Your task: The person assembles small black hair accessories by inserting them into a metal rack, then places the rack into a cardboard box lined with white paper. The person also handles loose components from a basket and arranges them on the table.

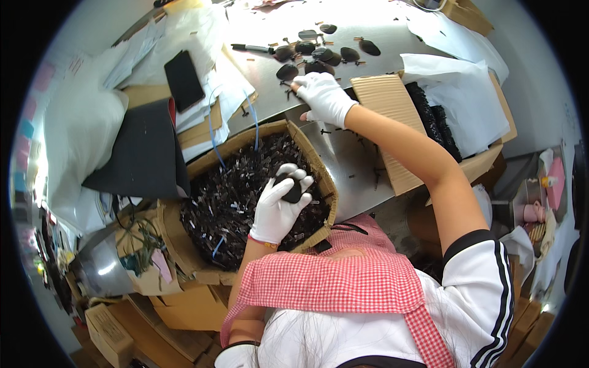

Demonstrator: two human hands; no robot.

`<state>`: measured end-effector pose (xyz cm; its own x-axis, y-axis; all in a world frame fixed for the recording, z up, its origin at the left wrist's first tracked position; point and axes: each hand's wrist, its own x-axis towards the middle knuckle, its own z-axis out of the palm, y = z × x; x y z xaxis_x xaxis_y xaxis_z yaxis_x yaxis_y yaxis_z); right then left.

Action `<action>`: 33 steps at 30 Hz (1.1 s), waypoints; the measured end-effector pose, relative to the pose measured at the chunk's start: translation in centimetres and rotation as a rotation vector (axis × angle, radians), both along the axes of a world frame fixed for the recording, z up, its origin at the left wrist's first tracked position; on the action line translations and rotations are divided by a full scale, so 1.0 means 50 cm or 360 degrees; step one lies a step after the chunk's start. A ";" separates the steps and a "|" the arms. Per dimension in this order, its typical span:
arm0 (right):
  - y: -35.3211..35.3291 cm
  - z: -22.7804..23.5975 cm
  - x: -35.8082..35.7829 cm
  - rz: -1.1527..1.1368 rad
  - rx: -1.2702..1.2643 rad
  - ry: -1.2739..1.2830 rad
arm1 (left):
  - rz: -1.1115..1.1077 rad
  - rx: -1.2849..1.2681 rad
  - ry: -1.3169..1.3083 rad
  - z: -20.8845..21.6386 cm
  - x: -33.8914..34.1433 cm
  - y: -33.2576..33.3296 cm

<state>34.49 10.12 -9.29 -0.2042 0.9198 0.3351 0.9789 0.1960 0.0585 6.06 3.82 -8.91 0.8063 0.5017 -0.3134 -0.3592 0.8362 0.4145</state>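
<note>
My left hand (277, 207), in a white glove, is closed around a dark, smooth, rounded piece (293, 191) that looks like a tinted lens. It is over an open cardboard box (321, 173) filled with many small dark, shiny pieces (230, 199). My right hand (328, 99), in a white glove with bare thumb and index fingertips, reaches out over the metal table (362, 178). Its thumb and index finger are apart, with nothing visible between them. Just beyond its fingers lie several dark oval lens-like pieces (350, 54) among small dark and tan bits.
A black marker (251, 48) lies left of the oval pieces. Farther left are a black phone (184, 80), papers and a dark folded sheet (138, 153). At right stands an open carton (386, 116) with white sheeting (469, 116) and black contents. Blue ties (256, 126) rise from the filled box.
</note>
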 end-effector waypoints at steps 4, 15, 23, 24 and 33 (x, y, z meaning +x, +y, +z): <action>-0.036 -0.002 -0.030 -0.0081 0.0175 -0.0006 | 0.0125 0.0389 0.0515 -0.016 -0.002 0.004; -0.246 0.050 -0.219 -0.0226 -0.0410 0.1235 | -0.0045 0.0863 0.0926 -0.025 -0.010 -0.011; -0.266 0.065 -0.248 0.0059 -0.0602 0.1553 | -0.0288 0.1081 0.0913 0.008 0.000 -0.040; -0.271 0.069 -0.266 0.0011 -0.0571 0.1443 | -0.0150 0.0989 0.1003 0.012 0.002 -0.049; -0.261 0.058 -0.301 0.0039 -0.0685 0.1705 | -0.0261 0.0885 0.0901 0.039 -0.073 -0.060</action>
<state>19.41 -2.92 -6.39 -0.0242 0.9997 0.0073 0.4818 0.0180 -0.8761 2.40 0.84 -6.95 0.6768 0.5935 -0.4356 0.1392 0.4780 0.8673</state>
